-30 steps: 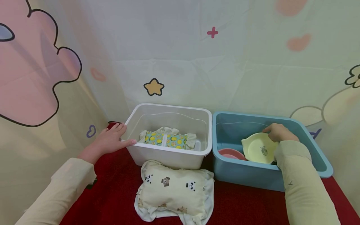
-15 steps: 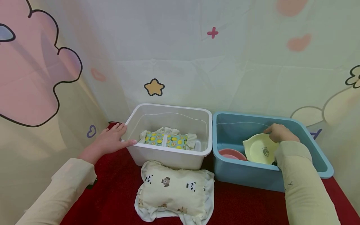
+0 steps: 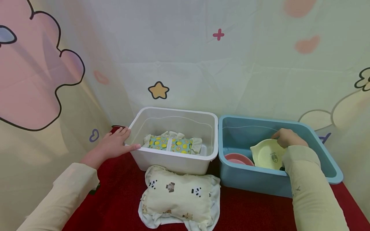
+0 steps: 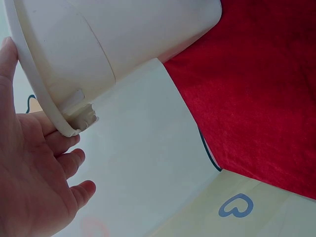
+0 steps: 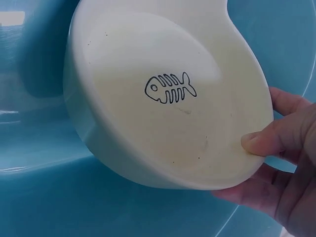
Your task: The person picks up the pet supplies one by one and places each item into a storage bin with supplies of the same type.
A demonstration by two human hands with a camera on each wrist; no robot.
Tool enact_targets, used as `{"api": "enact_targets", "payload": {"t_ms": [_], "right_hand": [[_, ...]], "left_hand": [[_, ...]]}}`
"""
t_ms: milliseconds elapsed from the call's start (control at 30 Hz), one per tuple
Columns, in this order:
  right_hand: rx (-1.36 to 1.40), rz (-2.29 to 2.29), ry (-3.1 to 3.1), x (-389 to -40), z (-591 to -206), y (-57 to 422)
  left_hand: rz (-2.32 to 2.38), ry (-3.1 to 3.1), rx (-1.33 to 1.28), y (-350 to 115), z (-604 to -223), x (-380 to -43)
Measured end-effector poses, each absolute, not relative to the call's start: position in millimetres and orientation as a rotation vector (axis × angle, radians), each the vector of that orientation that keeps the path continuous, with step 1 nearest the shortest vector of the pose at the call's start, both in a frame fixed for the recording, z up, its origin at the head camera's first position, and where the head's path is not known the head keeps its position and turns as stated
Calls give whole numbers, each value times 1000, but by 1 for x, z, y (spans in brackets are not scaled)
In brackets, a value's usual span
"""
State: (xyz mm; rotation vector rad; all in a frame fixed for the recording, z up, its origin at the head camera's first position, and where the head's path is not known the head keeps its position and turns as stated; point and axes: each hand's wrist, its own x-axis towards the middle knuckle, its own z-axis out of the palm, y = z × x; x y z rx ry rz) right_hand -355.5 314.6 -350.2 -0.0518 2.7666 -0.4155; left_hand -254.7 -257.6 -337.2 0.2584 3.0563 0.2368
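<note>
A person's right hand point(image 5: 291, 153), closed in a pinch, holds a pale yellow dish point(image 3: 268, 154) inside a blue bin point(image 3: 245, 178) at right of frame, thumb within the rim and fingers beneath, presumably because an edge is the easiest hold on so shallow a piece. At centre left, the left hand point(image 3: 114, 145) rests on a white bin's point(image 3: 170, 160) corner, loosely open, apparently for support.

No words, brands or numbers legible. Fishbone sign point(image 5: 170, 89), dark outline, on inner base of pale yellow bowl point(image 5: 148, 133). On wall cloth point(image 3: 185, 80): red plus sign point(image 3: 218, 34), dark-edged yellow star point(image 3: 158, 90), purple heart outline point(image 3: 92, 139). Dark mark point(image 3: 298, 188) on right sleeve point(image 3: 313, 202), too small to read.
</note>
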Motion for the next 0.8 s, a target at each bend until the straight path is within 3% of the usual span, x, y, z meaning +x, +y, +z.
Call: {"api": "enact_targets", "payload": {"t_ms": [800], "right_hand": [[-3,-402,2751,-358,-355,317]], "left_hand": [[242,3064,265,-259,-339,-256]]}}
